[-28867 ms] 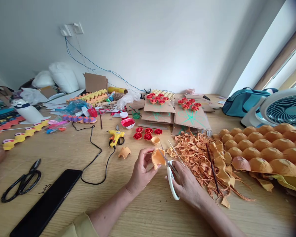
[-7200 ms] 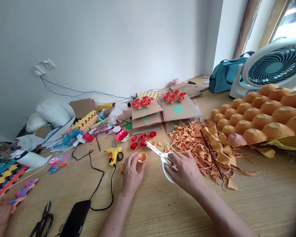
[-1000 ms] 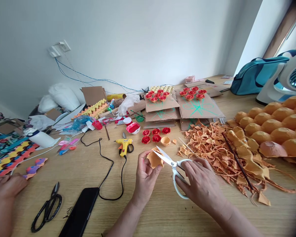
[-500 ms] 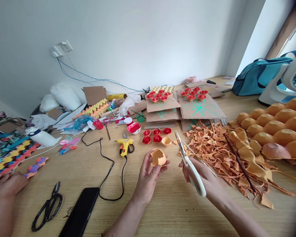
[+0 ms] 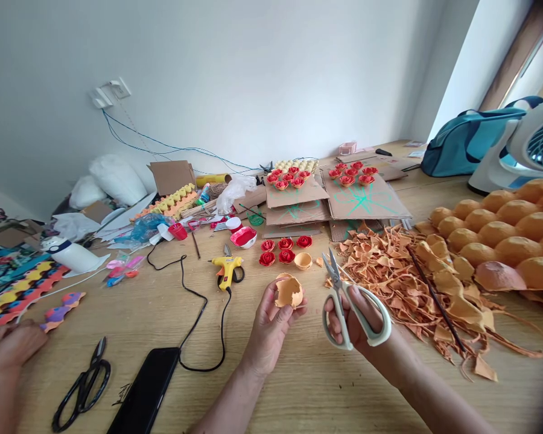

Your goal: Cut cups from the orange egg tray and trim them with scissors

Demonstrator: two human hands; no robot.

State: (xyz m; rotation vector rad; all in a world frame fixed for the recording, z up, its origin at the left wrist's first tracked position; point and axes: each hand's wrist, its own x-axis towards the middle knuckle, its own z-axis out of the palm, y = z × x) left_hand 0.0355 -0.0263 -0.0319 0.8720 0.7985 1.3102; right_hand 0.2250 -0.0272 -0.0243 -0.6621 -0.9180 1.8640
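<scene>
My left hand [image 5: 272, 328] is closed around an orange egg-carton cup [image 5: 284, 292], its ragged open side turned toward me. To the right, my right hand [image 5: 361, 313] grips white-handled scissors [image 5: 336, 278] by the loops, blades slightly apart and pointing away from me. The blades do not touch the cup. Just beyond my hands sit several red paper roses [image 5: 286, 256] and a plain orange cup [image 5: 303, 260]. A heap of orange carton scraps [image 5: 375, 259] lies beside the scissors.
A yellow glue gun [image 5: 226, 270], a black phone [image 5: 145, 389] and black scissors [image 5: 85, 383] lie to the left. Another person's hand [image 5: 13, 346] rests at far left. Orange egg trays [image 5: 507, 223] stand at right, cardboard sheets with roses [image 5: 366, 199] behind.
My right hand has turned the scissors so both handle loops now face me, and the blades have parted slightly. My left hand still holds the cup. The whole view has shifted a little.
</scene>
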